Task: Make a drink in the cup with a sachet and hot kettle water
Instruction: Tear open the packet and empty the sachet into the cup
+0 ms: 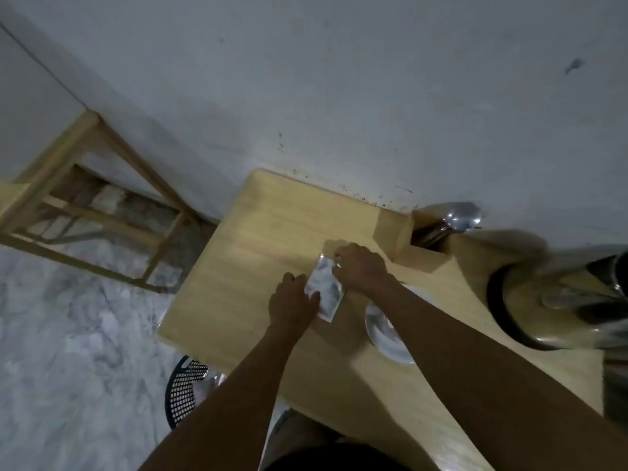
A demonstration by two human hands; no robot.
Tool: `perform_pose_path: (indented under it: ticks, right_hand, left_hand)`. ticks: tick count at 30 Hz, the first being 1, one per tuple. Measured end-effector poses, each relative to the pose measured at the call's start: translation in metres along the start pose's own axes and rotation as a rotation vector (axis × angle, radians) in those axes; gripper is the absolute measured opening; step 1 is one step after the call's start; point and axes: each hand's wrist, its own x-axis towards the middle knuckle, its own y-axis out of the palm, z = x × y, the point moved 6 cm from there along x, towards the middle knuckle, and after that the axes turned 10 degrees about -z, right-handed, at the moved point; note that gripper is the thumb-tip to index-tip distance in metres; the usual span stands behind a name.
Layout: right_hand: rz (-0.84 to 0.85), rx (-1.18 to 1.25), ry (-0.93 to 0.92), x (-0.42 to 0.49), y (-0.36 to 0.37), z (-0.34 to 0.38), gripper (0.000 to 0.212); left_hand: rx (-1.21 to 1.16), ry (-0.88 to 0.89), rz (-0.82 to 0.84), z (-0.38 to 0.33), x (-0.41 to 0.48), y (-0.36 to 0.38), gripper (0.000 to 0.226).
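1. Nearest the camera, both forearms reach out over the wooden counter (238,266), and the task looks to be at an early step: the sachet is in hand and, as far as the blur allows, not yet torn open
2. The white cup (384,329) stands on the counter just right of the hands, partly hidden under the right forearm; whether anything is in it I cannot tell, so powder and water both seem still to come
3. The left hand (294,302) has its grip closed on the lower edge of the sachet (324,288), thumb on top
4. The right hand (362,266) pinches the sachet's upper end between its fingertips, a hold suited to tearing
5. The sachet is a small flat silvery packet with a mottled print, held just above the counter between the hands
6. Farther right, the steel kettle (557,300) sits blurred at the frame's edge, untouched
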Motion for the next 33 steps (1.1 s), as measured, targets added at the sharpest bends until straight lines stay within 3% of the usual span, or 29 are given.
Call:
perform_pose_path:
  ticks: [4, 8, 11, 14, 17, 21, 29, 33]
  right_hand:
    - [-0.043, -0.082, 0.049, 0.010, 0.003, 0.002, 0.027]
    - [-0.043, 0.062, 0.095, 0.005, -0.003, -0.001, 0.013]
    - [-0.014, 0.326, 0.081, -0.008, -0.019, 0.004, 0.018]
    - [-0.006, 0.564, 0.056, -0.033, -0.045, 0.013, 0.023]
    - [-0.028, 0.688, 0.085, -0.057, -0.072, 0.021, 0.021]
    - [-0.114, 0.795, 0.100, -0.078, -0.103, 0.026, 0.010]
    - [-0.204, 0.726, 0.017, -0.105, -0.141, 0.023, 0.011]
    - [-0.279, 0.550, -0.075, -0.111, -0.154, 0.024, 0.008]
  left_hand:
    - [0.106, 0.025, -0.024, 0.004, 0.011, 0.001, 0.035]
    - [0.070, 0.064, -0.068, 0.006, 0.016, -0.002, 0.038]
    - [-0.140, 0.063, -0.087, 0.001, 0.030, -0.019, 0.043]
    - [-0.476, 0.105, 0.038, -0.008, 0.042, -0.042, 0.034]
    - [-0.613, 0.144, 0.112, -0.028, 0.037, -0.072, 0.017]
    - [-0.661, 0.225, 0.135, -0.057, 0.019, -0.099, 0.016]
    - [-0.643, 0.367, 0.103, -0.091, -0.009, -0.115, 0.017]
    - [-0.580, 0.486, 0.083, -0.102, -0.020, -0.123, 0.018]
